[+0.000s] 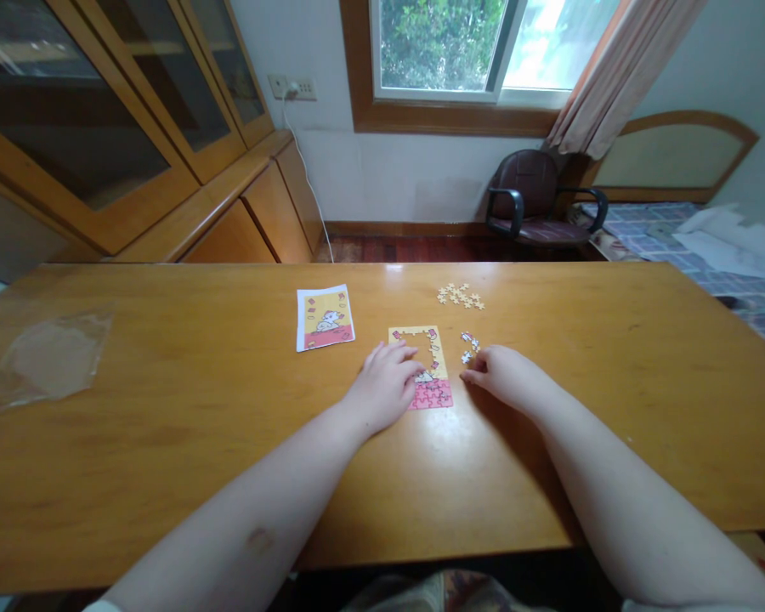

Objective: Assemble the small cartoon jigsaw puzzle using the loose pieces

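Note:
A small partly built jigsaw puzzle [434,393] with a yellow top and pink bottom lies in the middle of the wooden table [166,425]. My left hand [382,387] rests flat on its left side, fingers stretched over the picture. My right hand [503,374] sits just right of the puzzle, fingertips pinched together at a tiny piece I cannot make out. A few loose coloured pieces [469,344] lie beside those fingers. A cluster of several pale pieces [460,296] lies farther back. A reference picture card [324,318] lies left of the puzzle.
A crumpled clear plastic bag [48,357] lies at the table's left. Wooden cabinets with glass doors [102,127] line the left wall. A dark office chair [528,197] stands under the window behind the table. A bed with papers [727,242] is at right.

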A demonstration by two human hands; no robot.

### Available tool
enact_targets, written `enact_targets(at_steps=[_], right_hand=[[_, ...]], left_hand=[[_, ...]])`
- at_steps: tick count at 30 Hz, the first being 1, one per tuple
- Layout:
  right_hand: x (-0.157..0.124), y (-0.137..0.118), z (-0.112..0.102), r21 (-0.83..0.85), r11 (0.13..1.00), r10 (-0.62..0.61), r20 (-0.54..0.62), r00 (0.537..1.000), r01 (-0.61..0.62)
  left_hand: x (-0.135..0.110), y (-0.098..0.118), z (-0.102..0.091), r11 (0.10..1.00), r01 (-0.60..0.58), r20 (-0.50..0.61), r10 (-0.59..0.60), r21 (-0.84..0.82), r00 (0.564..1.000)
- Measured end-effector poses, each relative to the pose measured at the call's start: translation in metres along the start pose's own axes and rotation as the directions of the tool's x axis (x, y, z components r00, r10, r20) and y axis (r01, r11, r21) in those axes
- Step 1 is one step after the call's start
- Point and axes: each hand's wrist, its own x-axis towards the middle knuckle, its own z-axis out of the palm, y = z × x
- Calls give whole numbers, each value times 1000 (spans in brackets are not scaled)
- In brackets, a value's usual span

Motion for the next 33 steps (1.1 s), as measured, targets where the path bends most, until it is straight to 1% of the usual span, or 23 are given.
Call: enact_targets(at_steps=[6,8,10,16,19,26,33], right_hand=[[-1,6,-2,72,991,-106,-116,988,115],[-1,8,-3,97,982,-152,-94,984,161],[0,10,-3,119,976,-177,-51,983,182],[2,10,2,165,974,-161,37,986,153],[2,10,3,156,978,-151,56,987,140],[-1,7,2,132,972,-196,13,981,193],[-2,6,1,185,970,-166,36,985,157]], left_hand=[[0,1,0,1000,-11,-11,11,-3,1000],[0,1,-1,1000,-9,-12,9,-8,1000],[0,1,-1,1000,-7,-13,7,-9,1000],[0,0,0,1000,-14,-26,14,-6,1000],[0,0,0,1000,-11,-17,11,0,1000],[-1,0,-1,1000,-6,1,6,8,1000],[-1,0,0,1000,-5,-7,5,2,1000]])
